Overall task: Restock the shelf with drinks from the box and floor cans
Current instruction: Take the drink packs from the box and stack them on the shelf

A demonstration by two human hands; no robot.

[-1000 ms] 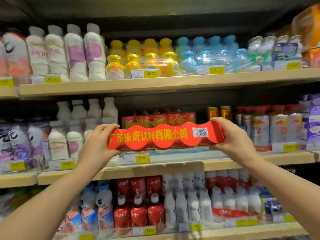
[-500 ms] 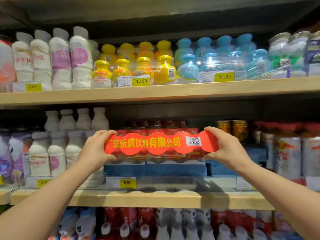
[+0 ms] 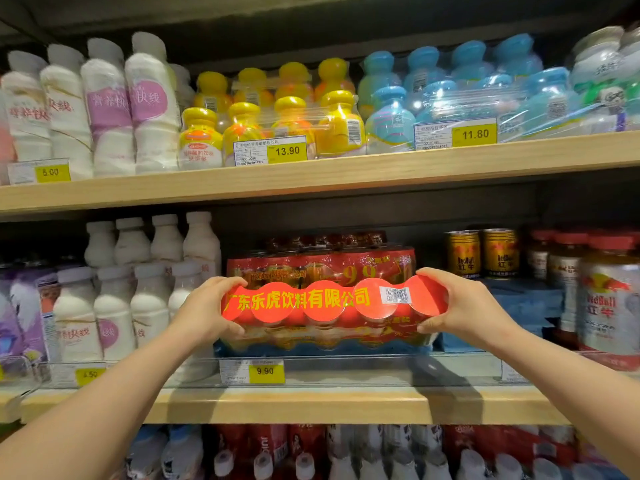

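A red shrink-wrapped drink pack (image 3: pixel 332 303) with yellow Chinese lettering and a barcode is held level over the middle shelf (image 3: pixel 284 405). My left hand (image 3: pixel 207 311) grips its left end and my right hand (image 3: pixel 460 308) grips its right end. Its underside sits on or just above blue packs (image 3: pixel 516 306) lying on the shelf. Directly behind it stands another red pack (image 3: pixel 322 263) of the same kind.
White milk bottles (image 3: pixel 145 285) stand left of the pack, gold cans (image 3: pixel 481 252) and red-capped bottles (image 3: pixel 609 299) to its right. The upper shelf (image 3: pixel 311 178) carries white, yellow and blue bottle packs. A clear rail with a 9.90 price tag (image 3: pixel 265 371) edges the middle shelf.
Both hands have carried the red pack forward and down into the middle shelf, in front of the other red pack. The view has moved closer and tilted up.
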